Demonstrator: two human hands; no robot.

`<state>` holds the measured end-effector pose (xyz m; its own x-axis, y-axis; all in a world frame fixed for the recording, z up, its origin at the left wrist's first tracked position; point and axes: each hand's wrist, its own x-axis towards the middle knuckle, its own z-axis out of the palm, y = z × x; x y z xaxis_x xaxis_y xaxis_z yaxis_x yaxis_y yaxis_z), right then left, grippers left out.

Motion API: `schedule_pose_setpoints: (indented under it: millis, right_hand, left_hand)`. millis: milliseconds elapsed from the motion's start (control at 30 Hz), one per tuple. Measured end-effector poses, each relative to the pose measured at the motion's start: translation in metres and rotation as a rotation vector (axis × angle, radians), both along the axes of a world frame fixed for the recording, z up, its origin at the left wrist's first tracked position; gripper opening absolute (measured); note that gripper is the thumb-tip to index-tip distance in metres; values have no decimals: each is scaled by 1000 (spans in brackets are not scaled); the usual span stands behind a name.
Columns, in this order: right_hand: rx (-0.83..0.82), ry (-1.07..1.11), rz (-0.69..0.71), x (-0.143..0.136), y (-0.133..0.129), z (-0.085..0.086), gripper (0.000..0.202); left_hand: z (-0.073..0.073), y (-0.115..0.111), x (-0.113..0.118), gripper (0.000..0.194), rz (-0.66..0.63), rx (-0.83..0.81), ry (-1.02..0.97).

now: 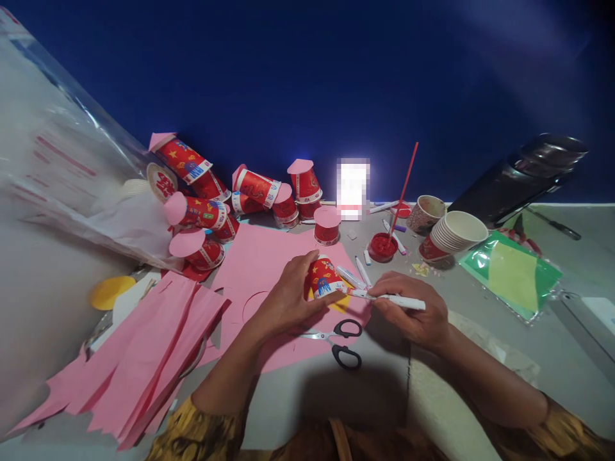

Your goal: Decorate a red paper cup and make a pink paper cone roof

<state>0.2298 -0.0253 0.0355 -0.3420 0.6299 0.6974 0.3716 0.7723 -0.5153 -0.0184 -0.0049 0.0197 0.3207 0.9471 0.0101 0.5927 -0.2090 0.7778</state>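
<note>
Head view gave me a cup (pixel 323 274) of printed red paper, smooth and tapering, white-banded at its rim, and a slim, smooth white marker (pixel 406 301). Under the left hand (pixel 292 289) lay a flat, matte pink sheet (pixel 269 253); to the left of that hand, pink paper (pixel 144 358) was heaped in long creased folds. Beyond the left hand, red cups (pixel 306 186) stood and leaned in groups, topped with pink paper cones. Past the right hand (pixel 423 321) sat a round pot (pixel 383 248) of thick red stuff, a thin straight stick (pixel 406 189) leaning out of it, and farther right a nested stack (pixel 451 237) of paper cups. Scissors (pixel 331 335), black-looped, lay on the near side of both hands.

I saw the left hand curled tight, thumb and fingers clamped on the cup's sides. The right hand pinched the marker like a pen. The cup sat between the hands, its long axis slanting, rim low and toward the right hand, narrower end up and away. The marker ran nearly level, its tip pointing left at the white band; I could not tell whether it touched.
</note>
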Motion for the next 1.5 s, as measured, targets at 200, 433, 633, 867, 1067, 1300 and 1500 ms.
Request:
schedule_pose_setpoints:
  millis: [200,433,633,867,1067,1300,1500]
  right_hand:
    - [40,47,-34,0,-1,0,13]
    - [10,15,-9,-1,-1,0,14]
    - [11,11,-3,-1,-1,0,13]
    - [15,6,10,-1,0,-1,13]
    - [2,-21,3,-1,0,2,13]
    - [6,-8,-1,-1,0,1,13]
    - [-26,29,3,-1,0,0,14]
  left_hand:
    - [0,0,2,82,-40,69,-56]
    - [-3,0,3,81,-12,142,-49]
    - [-3,-1,3,79,-20,140,-35]
    - [-5,-1,3,79,-27,146,-38]
    - [-5,0,3,79,-21,160,-40]
    - [-4,0,3,77,-22,153,-57]
    - [-2,0,4,77,-23,149,-53]
